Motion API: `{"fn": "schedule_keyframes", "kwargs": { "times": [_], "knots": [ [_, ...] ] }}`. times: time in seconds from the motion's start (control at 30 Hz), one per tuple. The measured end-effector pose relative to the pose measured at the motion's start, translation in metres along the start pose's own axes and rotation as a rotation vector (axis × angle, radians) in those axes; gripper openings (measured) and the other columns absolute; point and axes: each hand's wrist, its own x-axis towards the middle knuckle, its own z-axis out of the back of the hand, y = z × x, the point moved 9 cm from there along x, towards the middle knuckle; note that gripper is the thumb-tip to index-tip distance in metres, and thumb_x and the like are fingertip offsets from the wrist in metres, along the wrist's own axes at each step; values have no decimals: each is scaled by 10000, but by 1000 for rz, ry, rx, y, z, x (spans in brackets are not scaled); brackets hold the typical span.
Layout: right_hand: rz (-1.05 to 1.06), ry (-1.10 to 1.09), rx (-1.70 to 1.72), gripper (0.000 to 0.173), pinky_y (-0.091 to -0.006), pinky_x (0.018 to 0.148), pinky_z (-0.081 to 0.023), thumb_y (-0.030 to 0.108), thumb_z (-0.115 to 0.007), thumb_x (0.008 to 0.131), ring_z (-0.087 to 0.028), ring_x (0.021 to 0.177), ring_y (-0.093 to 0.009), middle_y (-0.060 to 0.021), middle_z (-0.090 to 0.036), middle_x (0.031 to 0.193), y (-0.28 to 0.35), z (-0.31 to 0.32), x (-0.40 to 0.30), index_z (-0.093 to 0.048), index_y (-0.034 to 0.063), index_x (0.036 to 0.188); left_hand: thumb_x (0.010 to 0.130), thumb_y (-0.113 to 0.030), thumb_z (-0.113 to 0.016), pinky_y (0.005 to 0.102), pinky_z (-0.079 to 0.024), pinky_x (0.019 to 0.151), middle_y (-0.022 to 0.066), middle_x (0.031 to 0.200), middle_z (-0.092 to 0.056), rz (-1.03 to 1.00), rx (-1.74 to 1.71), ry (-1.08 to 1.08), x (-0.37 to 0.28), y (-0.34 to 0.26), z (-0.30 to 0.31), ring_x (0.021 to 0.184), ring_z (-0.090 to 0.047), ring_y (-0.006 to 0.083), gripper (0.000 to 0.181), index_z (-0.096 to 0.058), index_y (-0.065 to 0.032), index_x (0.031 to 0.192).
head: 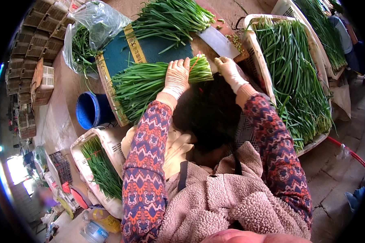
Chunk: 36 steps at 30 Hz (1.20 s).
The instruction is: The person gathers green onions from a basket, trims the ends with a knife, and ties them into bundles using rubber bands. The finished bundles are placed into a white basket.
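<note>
My left hand (177, 76), in a pale thin glove, lies over a bundle of green garlic chives (141, 79) on the teal board (114, 50). A red tie (195, 61) circles the bundle near its pale cut ends. Just right of those ends is my right hand (229, 71), gloved too, its fingers bent together; whether they pinch anything is not plain. Beyond it a broad cleaver blade (219, 41) lies flat beside chopped stem bits. A loose heap of chives (170, 19) rests at the far side of the board.
To the right stands a white plastic crate (269, 76) full of chives, with another crate (325, 65) behind. At left are a blue bucket (87, 110), a clear plastic bag (102, 22) and a crate (108, 142) with tied chives. A red hose (357, 158) runs over the floor at right.
</note>
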Motion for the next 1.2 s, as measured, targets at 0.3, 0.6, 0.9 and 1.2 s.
{"fn": "schedule_keyframes", "kwargs": {
  "times": [0.3,0.6,0.9,1.2],
  "knots": [
    [658,6,-600,269,-375,606,-497,359,-680,748,-617,687,-278,-80,-620,740,106,7,-51,-659,95,794,571,-364,-759,360,-357,999,112,1144,-535,-18,-33,15,5,6,-5,1088,-518,244,908,-383,-29,1325],
    [947,57,-908,105,-380,606,-507,191,-601,804,-615,703,-276,-65,-586,772,127,-22,-57,-607,91,773,567,-366,-779,378,-342,1030,123,1176,-528,-9,-94,94,7,3,3,1126,-506,260,920,-375,-38,1326],
    [780,-7,-824,242,-382,766,-507,193,-664,751,-627,846,-288,-90,-632,908,135,53,-42,-661,144,989,581,-387,-774,387,-342,1031,130,1154,-531,3,-79,121,4,7,-2,1123,-509,264,942,-352,-34,1345],
    [1040,220,-997,103,-385,549,-504,181,-560,854,-611,617,-266,-92,-572,702,130,-51,-47,-560,95,798,522,-354,-850,405,-388,981,163,1129,-566,-45,-188,168,6,9,7,1087,-547,283,997,-353,0,1309]
  ]
}}
